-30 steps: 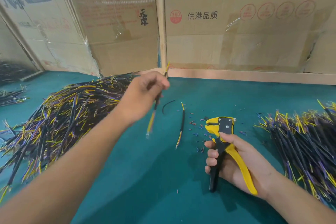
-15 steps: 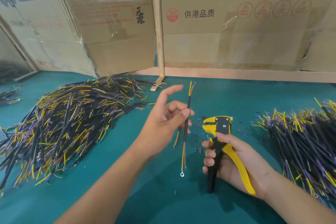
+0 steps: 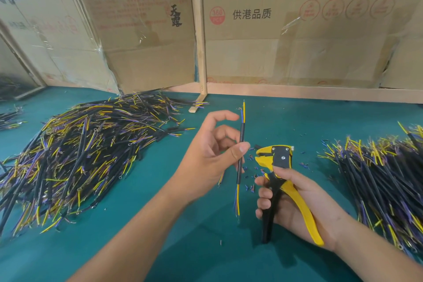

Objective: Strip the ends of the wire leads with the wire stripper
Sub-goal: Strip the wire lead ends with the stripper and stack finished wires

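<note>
- The left hand pinches 1 wire lead between thumb tip and a finger hidden behind it; the index finger arches free above, and the other fingers curl loosely behind the lead.
- The right hand has its fingers wrapped round the black handle of the wire stripper, the yellow handle lying across the palm; the handles stand spread and the toothed jaws look slightly parted.
- The lead stands near upright just left of the stripper head, apart from it, above the green table.
- Step in hand, as I judge it: presenting a picked lead to the tool. The next move calls for swinging 1 end sideways into the jaws, then squeezing the handles.
- The lead is a black sheath with thin yellow and blue cores fanning from both ends; the yellow top core seems to show a bare tip, though it is too fine to be sure.
- Insulation scraps dot the table beneath the tool.
- 1 heap of leads lies far left, another heap far right.
</note>
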